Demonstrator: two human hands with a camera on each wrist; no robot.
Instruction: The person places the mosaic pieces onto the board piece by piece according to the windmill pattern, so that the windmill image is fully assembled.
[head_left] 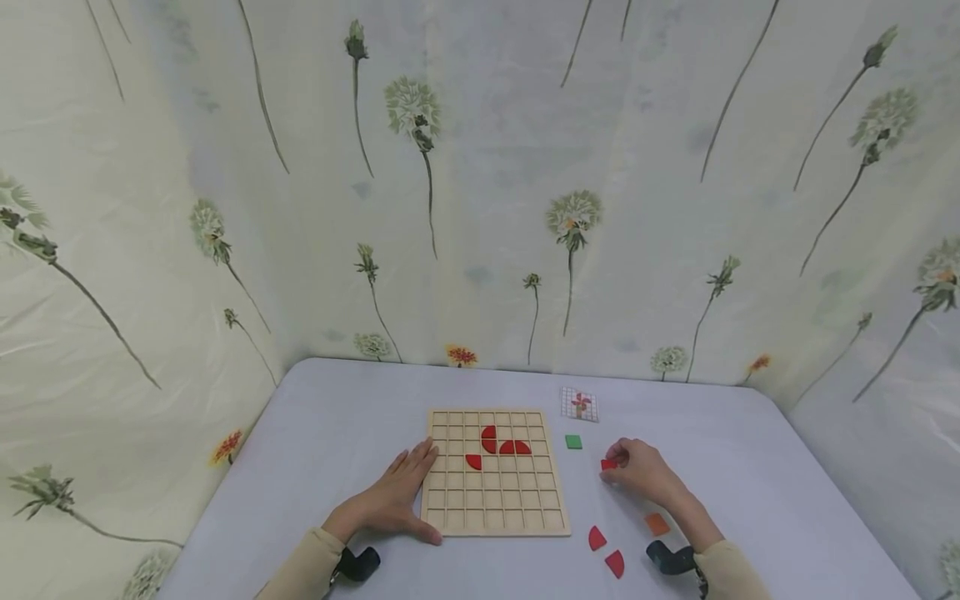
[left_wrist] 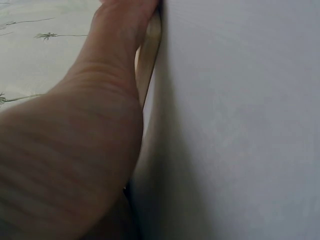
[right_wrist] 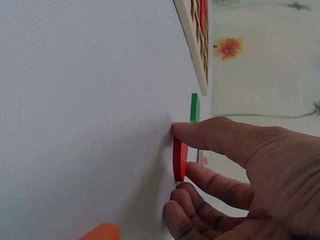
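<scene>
My left hand [head_left: 396,493] lies along the left side of a wooden grid board [head_left: 498,529], fingers straight and spread, thumb by its near left corner. In the left wrist view the thumb side of the hand [left_wrist: 100,85] overlaps the board's edge [left_wrist: 149,55]. Right of the board, my right hand [head_left: 643,471] pinches a red tile [right_wrist: 180,159] with a curved edge between thumb and fingers, low over the table. Several red quarter-circle tiles sit in the grid: a pair [head_left: 489,439] at upper middle, another pair [head_left: 515,447] beside it, and a single one [head_left: 473,461] lower left.
A green square tile [head_left: 573,442] lies right of the board, below a small pattern card [head_left: 580,404]. Nearer me are two loose red quarter-circle tiles [head_left: 597,537] and an orange square tile [head_left: 657,523] by my right wrist. A flowered curtain [head_left: 480,208] hangs behind the white table [head_left: 337,400].
</scene>
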